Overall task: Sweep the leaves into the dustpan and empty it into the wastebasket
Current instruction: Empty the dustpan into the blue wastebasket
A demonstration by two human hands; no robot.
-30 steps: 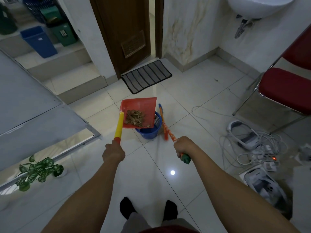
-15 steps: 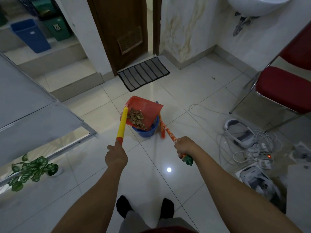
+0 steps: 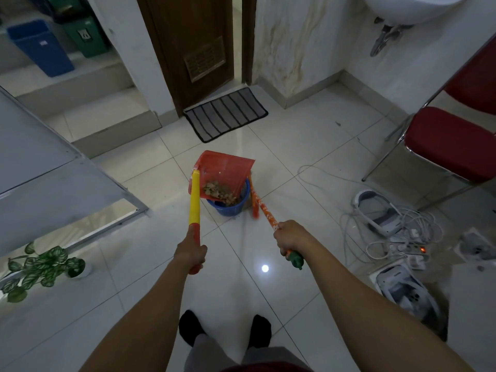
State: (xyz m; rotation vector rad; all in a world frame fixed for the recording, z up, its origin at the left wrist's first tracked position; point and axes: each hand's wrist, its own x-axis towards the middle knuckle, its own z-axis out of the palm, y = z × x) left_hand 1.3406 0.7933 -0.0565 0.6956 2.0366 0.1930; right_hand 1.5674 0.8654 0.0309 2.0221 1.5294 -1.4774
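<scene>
Since 1 s before, the dustpan point(image 3: 224, 170) had tipped from nearly flat to steeply tilted over the wastebasket point(image 3: 228, 206), and the leaves point(image 3: 218, 190) had slid down to its low edge, some already lying inside the basket. Left hand point(image 3: 191, 253) was clenched around the red end of the pan's yellow handle point(image 3: 195, 200); right hand point(image 3: 291, 236) was clenched around the broom point(image 3: 264, 210), its green cap sticking out below the fist. Most of the basket was hidden under the pan, leaving only its blue front wall and part of the rim visible. Broom's head was hard to make out, tucked behind the basket's right side, with a blurred orange streak beside the stick. On the tiled floor point(image 3: 268, 146), 2 dark-socked feet showed at the bottom edge. At right, a red chair point(image 3: 445, 143) was cut off by the frame, and the cables point(image 3: 389, 224) near it were a tangle too dim to sort out.
</scene>
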